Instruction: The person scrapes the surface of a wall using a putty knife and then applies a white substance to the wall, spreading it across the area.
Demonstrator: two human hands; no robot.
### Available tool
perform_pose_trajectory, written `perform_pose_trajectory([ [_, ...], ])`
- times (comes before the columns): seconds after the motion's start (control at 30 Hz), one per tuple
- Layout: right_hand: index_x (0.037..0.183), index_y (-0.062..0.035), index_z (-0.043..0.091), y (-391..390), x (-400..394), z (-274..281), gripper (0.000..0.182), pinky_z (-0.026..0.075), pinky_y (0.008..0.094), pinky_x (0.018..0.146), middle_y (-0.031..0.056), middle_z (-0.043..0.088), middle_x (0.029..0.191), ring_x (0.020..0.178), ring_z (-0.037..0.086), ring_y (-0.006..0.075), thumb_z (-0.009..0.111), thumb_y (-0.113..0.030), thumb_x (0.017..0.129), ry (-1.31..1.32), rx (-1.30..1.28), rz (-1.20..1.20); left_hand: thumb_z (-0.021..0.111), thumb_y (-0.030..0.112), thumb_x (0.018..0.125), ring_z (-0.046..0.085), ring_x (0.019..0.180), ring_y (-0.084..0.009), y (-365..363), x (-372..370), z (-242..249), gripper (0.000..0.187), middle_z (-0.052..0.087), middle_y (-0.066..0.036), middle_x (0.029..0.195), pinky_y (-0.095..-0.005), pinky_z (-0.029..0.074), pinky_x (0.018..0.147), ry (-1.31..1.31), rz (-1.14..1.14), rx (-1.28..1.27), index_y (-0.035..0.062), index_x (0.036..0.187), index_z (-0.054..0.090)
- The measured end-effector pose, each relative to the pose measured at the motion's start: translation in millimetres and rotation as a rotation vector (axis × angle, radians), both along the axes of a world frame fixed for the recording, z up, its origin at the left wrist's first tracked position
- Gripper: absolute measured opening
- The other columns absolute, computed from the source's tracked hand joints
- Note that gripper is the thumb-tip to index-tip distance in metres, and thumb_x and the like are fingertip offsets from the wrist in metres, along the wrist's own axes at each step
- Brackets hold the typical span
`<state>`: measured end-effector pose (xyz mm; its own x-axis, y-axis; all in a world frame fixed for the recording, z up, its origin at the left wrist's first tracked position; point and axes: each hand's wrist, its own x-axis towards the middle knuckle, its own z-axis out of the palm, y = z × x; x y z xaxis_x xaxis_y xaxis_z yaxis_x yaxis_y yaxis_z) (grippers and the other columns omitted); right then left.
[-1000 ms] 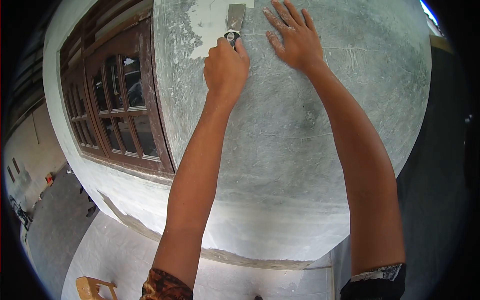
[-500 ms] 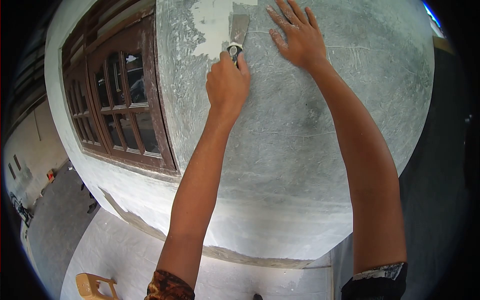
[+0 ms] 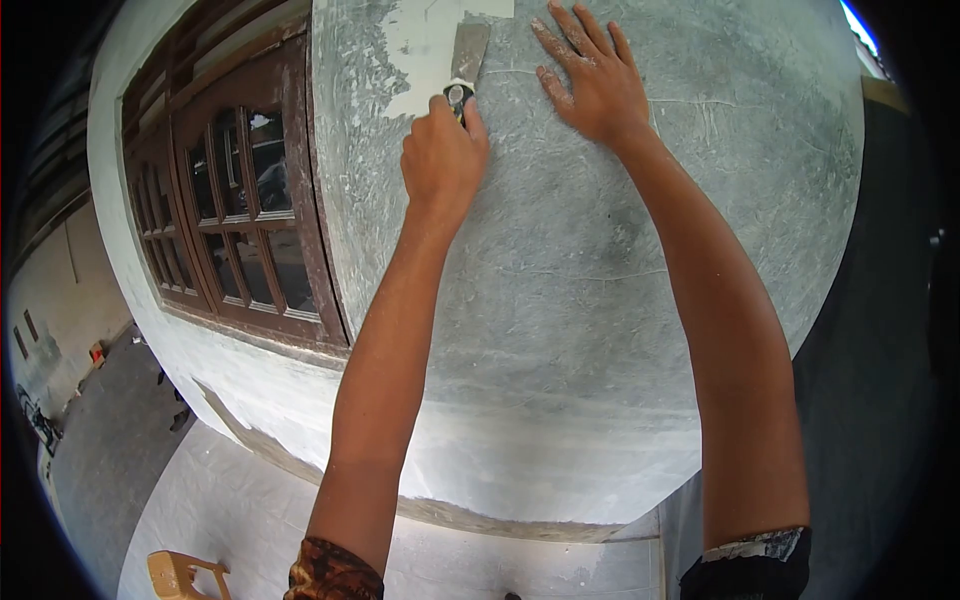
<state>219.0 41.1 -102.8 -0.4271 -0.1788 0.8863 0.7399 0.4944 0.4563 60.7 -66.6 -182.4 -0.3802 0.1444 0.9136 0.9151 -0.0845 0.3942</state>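
My left hand (image 3: 442,158) is wrapped around the handle of a putty knife (image 3: 469,55), thumb along its right side. The knife points upward, its grey metal blade at the wall by the right edge of a pale, cream-white patch of filler (image 3: 415,60). To the right, my right hand (image 3: 597,85) lies spread on the bare grey wall (image 3: 560,220), with white smears on its fingers. Much of the handle is hidden inside the left fist.
A brown wooden window (image 3: 240,200) with glass panes is set in the wall on the left. Below, a pale sheet (image 3: 240,490) covers the floor, and a tan plastic stool (image 3: 180,572) stands on it. Dark sheeting (image 3: 860,300) hangs at the right.
My left hand and the putty knife have shifted slightly left along the filler's edge. My right hand stays spread on the wall.
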Motion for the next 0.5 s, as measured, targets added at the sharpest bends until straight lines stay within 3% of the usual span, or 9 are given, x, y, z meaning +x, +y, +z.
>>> perform_pose_trajectory([
  [0.23,0.153,-0.0123,0.046,3,0,-1,0.058,0.013,0.0499,0.128,0.0112,0.029,0.168,0.157,0.020,0.0295,0.054,-0.034,0.100,0.006,0.019,0.034,0.058,0.033,0.100,0.070,0.083,-0.0497,-5,2,-14,0.037,0.071,-0.031,0.089,-0.0571,0.056,0.074,-0.021,0.006,-0.060,-0.0036,0.098,0.063],
  [0.5,0.153,-0.0122,0.046,0,-1,-2,0.058,0.013,0.0501,0.128,0.0116,0.030,0.167,0.157,0.020,0.0297,0.054,-0.034,0.100,0.007,0.008,0.014,0.057,0.037,0.100,0.069,0.086,-0.0529,-2,1,3,0.042,0.069,-0.034,0.091,-0.0574,0.055,0.077,0.000,-0.004,0.004,-0.0046,0.098,0.065],
])
